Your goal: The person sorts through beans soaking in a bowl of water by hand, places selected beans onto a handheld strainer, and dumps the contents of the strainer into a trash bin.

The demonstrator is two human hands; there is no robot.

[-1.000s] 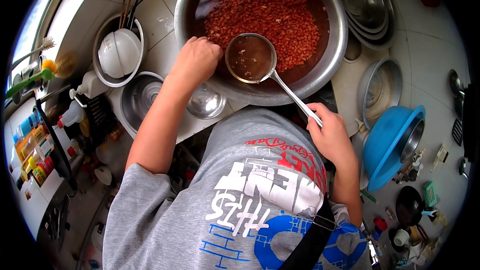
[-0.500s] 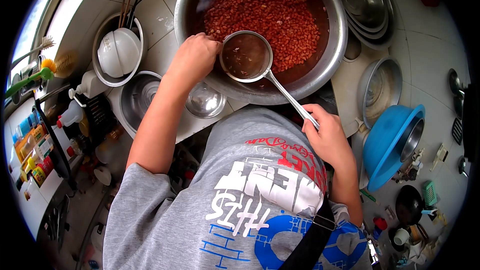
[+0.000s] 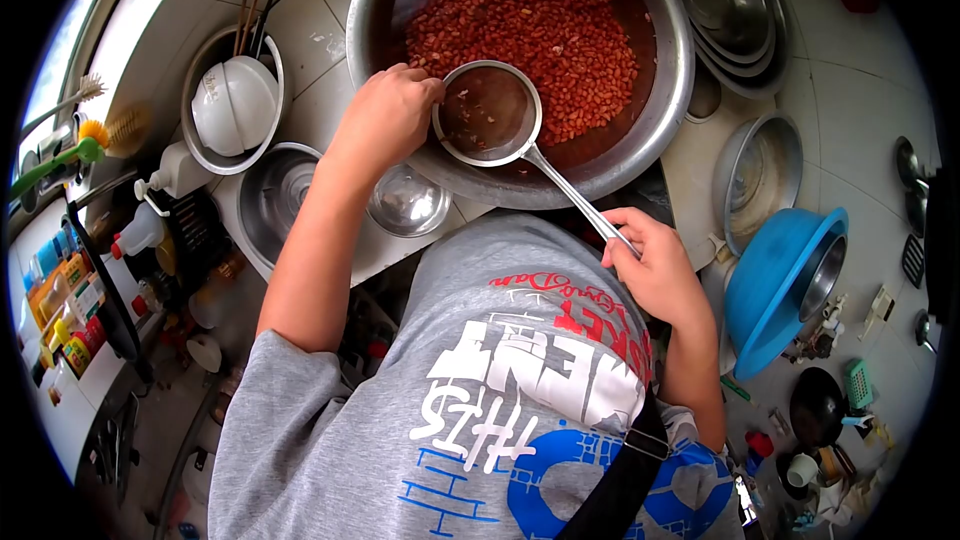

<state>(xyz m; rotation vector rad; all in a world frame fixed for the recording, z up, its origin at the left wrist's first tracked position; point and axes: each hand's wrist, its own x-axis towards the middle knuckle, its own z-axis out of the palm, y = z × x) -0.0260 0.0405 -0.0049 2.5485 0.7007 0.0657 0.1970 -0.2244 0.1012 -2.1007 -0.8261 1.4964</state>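
A large metal basin point(image 3: 672, 100) holds small reddish kernels point(image 3: 540, 25), perhaps peanuts or beans, in brownish water. Over its near side is a round fine-mesh strainer point(image 3: 487, 115) with a long metal handle; a few pale bits lie on its mesh. My right hand point(image 3: 650, 260) is wrapped round the end of the handle, just outside the basin. Across from it, my left hand point(image 3: 395, 110) is closed at the strainer's left rim, the fingertips pinching there. Whether the mesh dips into the water I cannot tell.
At left stand a pot with white bowls point(image 3: 237, 105) and chopsticks, a steel bowl point(image 3: 275, 195) and a shiny bowl point(image 3: 410, 202). To the right are stacked steel basins point(image 3: 735, 10), a metal pan point(image 3: 765, 175) and a blue basin point(image 3: 765, 290). The counter edge borders my body.
The strainer has shifted very slightly left, and its mesh looks a little different inside. Both hands keep their hold with hardly any movement.
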